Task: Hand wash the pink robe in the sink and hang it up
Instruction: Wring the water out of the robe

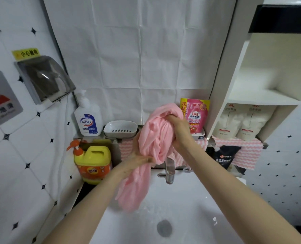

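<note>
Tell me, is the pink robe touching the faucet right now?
Cannot tell. In the head view the pink robe hangs right in front of the faucet top, overlapping it, so no contact or gap shows plainly.

Views: one, worn on the head.
Direction: forward and down, over the sink [190,208] toward the tiled back wall [139,55].
Nearness: close, at arm's reach; wide-angle.

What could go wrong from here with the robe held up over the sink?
1. The pink robe, bunched between left hand and right hand, hangs toward the basin's left edge; drips may land by the yellow detergent jug.
2. The raised bundle sits close to the pink refill pouch and could knock it over.
</note>
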Action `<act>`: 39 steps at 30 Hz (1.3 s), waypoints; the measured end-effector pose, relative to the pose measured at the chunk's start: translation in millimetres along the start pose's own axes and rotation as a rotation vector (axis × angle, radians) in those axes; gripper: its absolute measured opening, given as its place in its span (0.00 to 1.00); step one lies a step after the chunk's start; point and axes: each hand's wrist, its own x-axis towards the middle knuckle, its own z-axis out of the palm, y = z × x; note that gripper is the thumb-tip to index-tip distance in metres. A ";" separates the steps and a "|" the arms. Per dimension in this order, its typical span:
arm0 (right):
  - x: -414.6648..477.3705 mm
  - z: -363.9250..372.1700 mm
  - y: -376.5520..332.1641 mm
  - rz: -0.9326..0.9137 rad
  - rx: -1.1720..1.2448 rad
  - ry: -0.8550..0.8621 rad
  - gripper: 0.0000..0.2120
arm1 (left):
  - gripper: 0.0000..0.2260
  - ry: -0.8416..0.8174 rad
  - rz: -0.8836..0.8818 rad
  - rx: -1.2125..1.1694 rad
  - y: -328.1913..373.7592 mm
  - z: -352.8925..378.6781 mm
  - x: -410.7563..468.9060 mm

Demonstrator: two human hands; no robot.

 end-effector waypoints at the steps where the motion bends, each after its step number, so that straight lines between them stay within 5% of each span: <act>1: 0.3 1.5 1.1 0.013 0.036 0.007 0.28 | 0.64 -0.008 -0.050 0.037 3.3 0.2 0.0; 5: 1.9 6.7 2.1 0.097 0.266 -0.012 0.18 | 0.39 -0.099 -0.126 0.171 -6.2 2.5 -2.1; 8: 1.9 12.9 -2.7 0.114 0.432 -0.074 0.04 | 0.40 -0.007 -0.091 0.011 -28.1 12.3 -2.4; 11: 1.7 19.8 -3.1 0.128 0.541 -0.121 0.08 | 0.35 0.064 -0.137 -0.200 -25.5 29.3 -3.9; 15: -4.9 18.0 9.2 0.159 0.492 -0.139 0.09 | 0.09 0.082 -0.185 -0.386 -7.9 40.9 -0.8; 17: -6.9 9.3 16.6 0.147 0.367 -0.145 0.07 | 0.19 0.105 -0.154 -0.593 -8.2 39.8 1.9; 20: -8.5 -9.4 23.9 0.050 0.049 -0.133 0.23 | 0.44 0.092 -0.035 -0.842 -0.3 36.7 3.6; 23: -20.9 -32.7 34.0 0.039 -0.183 -0.228 0.26 | 0.38 0.048 0.044 -0.967 19.4 32.8 3.4; 26: -29.5 -56.8 34.8 0.073 -0.347 -0.496 0.33 | 0.13 0.194 -0.048 -0.895 34.8 27.5 5.8; 30: -24.9 -71.0 11.7 0.022 -0.294 -0.488 0.64 | 0.04 0.308 -0.003 -0.553 48.3 15.7 11.9; 35: -14.6 -34.5 -26.2 -0.213 -0.565 -0.457 0.50 | 0.09 0.163 0.118 -0.081 66.3 14.7 20.1; 39: -16.0 -9.0 -31.5 -0.241 -0.624 -0.445 0.37 | 0.27 0.077 0.107 0.112 66.5 20.2 34.4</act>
